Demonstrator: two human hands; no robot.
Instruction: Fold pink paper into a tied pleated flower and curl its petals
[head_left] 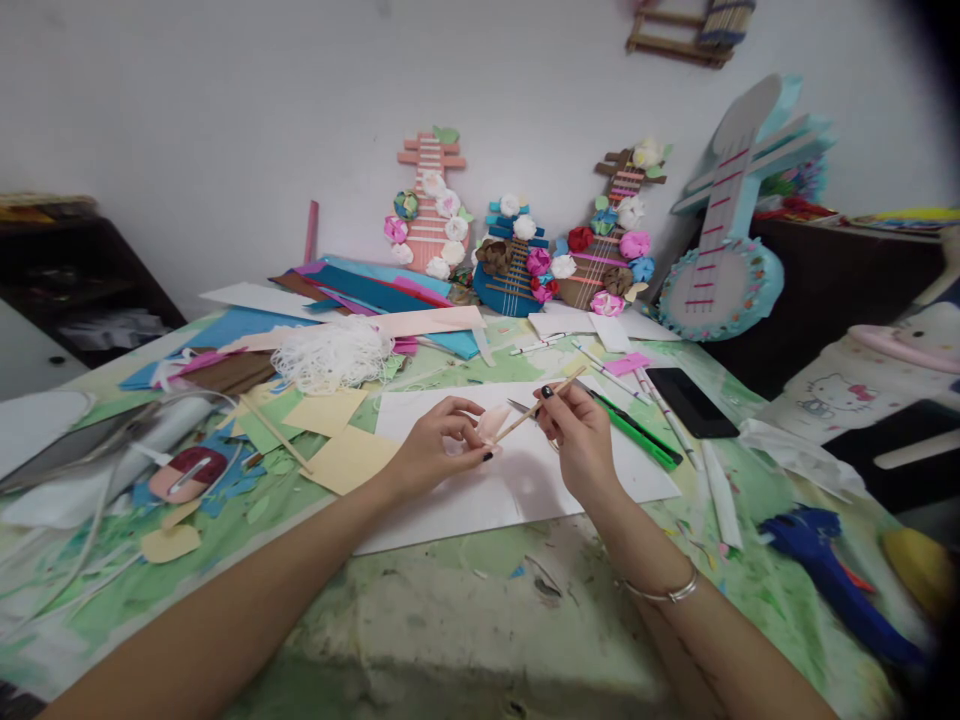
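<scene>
My left hand (435, 440) pinches a small pale pink piece of paper (493, 423) above the white sheet (450, 515). In my right hand (583, 440) is a thin wooden stick (517, 424), slanting down to the left so that its lower end meets the pink paper. A pointed metal tip (517, 406), like that of scissors, also pokes out from the right fingers; the rest of that tool is hidden by the hand. Just right of this hand, a green utility knife (646, 438) lies partly on the sheet.
Yellow paper pieces (349, 460) and a tangle of white string (330, 355) lie on the left. A black phone (691, 402), white pens and a blue glue gun (825, 575) are on the right. Flower-decorated paper instruments (431, 230) lean against the wall.
</scene>
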